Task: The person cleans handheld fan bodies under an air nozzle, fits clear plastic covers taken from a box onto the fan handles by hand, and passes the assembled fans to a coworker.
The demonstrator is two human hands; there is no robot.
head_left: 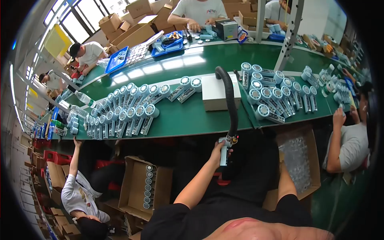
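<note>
Place: I'm in a factory assembly workshop
Green bench (180, 118): long, before me
Light-blue devices (151, 111): alike, in rows
Co-workers (196, 10): left, right and far
Cardboard boxes (138, 35): heaped far left

No legible txt, chest print (211, 11) on white T-shirt (194, 11) opp. (too sm. & blurry to read)

Along and below the bench (180, 129)
On its left, a group of handheld units (131, 112); right of these, a box-shaped machine (218, 100); farther right, a second group (277, 93); behind the left group, two trays (117, 61); below, a left carton (163, 188) with a row of units (147, 187) inside, and a right carton (314, 160) with packaging (298, 164) inside; between the cartons, a single unit (223, 157) at the hose's (231, 96) lower end.
</note>
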